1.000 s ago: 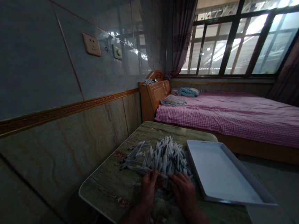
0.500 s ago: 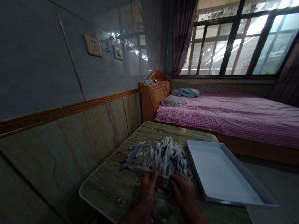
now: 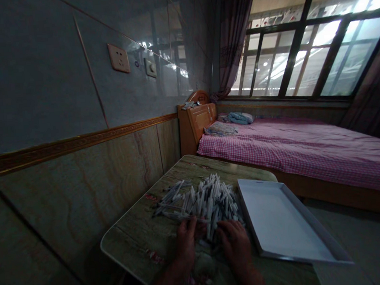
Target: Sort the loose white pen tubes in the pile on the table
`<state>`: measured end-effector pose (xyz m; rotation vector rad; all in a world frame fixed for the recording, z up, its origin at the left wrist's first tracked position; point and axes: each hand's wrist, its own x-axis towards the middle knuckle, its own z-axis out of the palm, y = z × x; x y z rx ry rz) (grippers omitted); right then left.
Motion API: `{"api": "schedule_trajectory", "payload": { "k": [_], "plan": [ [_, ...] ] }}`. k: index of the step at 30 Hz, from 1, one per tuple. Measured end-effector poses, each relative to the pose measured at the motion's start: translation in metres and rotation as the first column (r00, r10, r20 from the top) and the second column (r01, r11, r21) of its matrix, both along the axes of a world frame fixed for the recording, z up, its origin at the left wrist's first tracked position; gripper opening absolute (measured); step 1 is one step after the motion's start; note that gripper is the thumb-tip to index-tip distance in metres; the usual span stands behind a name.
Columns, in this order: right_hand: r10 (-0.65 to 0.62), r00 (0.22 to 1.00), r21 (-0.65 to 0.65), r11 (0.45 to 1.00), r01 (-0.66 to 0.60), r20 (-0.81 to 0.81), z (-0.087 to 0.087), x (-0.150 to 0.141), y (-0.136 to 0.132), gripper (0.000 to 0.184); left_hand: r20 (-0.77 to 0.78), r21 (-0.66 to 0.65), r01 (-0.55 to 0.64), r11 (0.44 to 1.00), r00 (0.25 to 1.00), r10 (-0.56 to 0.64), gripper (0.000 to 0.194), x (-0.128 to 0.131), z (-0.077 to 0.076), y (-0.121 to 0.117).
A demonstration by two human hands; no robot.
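A heap of white-barrelled pens (image 3: 214, 195), some with dark ends, lies on the table in front of me. At the heap's near left side my left hand (image 3: 185, 240) pinches a thin pale pen (image 3: 201, 221) between thumb and fingers. My right hand (image 3: 234, 240) is at the near right edge of the heap, fingers curled in; whatever they grip is too small and dark to make out. A gap separates the two hands. More pens (image 3: 172, 197) lie loosely to the left of the main heap.
A shallow white tray (image 3: 285, 223) rests at the table's right side, overhanging its edge. The green patterned table (image 3: 141, 229) has rounded corners and stands beside a tiled wall (image 3: 128, 165). Beyond it is a bed with a pink checked cover (image 3: 260, 149).
The hands were together on one pen; now they are apart. My left hand has shifted slightly left with the pen, and my right hand's fingers no longer touch the pen's end.
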<state>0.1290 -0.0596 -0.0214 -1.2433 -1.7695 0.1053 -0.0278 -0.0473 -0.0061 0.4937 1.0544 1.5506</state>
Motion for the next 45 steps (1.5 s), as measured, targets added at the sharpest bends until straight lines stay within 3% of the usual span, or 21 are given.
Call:
{"api": "schedule_trajectory", "payload": {
  "k": [4,10,20,24,28,31,39,45],
  "plan": [
    [0.047,0.996,-0.009,0.999,-0.046,0.081,0.009,-0.003,-0.006,0.011,-0.005,0.021,-0.058,0.998,0.998,0.058,0.044,-0.002,0.005,0.000],
    [0.195,0.951,-0.047,0.981,-0.190,0.238,0.019,-0.013,-0.016,0.012,-0.030,0.033,-0.054,0.998,0.998,0.055,0.041,-0.004,0.006,-0.002],
    [0.124,0.937,-0.061,0.992,-0.110,0.326,0.019,-0.017,-0.015,0.020,-0.028,0.039,-0.032,0.999,0.999,0.033,0.046,-0.002,0.001,0.000],
    [0.112,0.962,-0.057,0.993,-0.101,0.247,0.017,-0.015,-0.014,0.018,-0.039,0.040,-0.017,0.999,0.999,0.018,0.050,-0.002,0.002,-0.001],
    [-0.019,0.990,0.029,0.999,0.015,0.138,0.010,-0.010,-0.009,0.009,-0.095,0.021,0.002,1.000,0.996,0.000,0.052,-0.001,0.004,-0.003],
    [-0.077,0.991,0.093,0.993,0.067,0.106,0.005,-0.007,-0.006,0.013,-0.139,0.018,0.023,1.000,0.990,-0.021,0.051,0.000,0.006,-0.005],
    [-0.071,0.982,0.111,0.992,0.052,0.173,-0.002,-0.005,-0.001,0.020,-0.163,0.044,0.057,0.997,0.985,-0.050,0.050,0.001,0.005,-0.006],
    [-0.102,0.975,0.122,0.989,0.078,0.198,-0.002,-0.002,0.001,0.021,-0.178,0.031,0.008,0.999,0.984,-0.002,0.043,0.000,0.000,-0.005]
  ]
}}
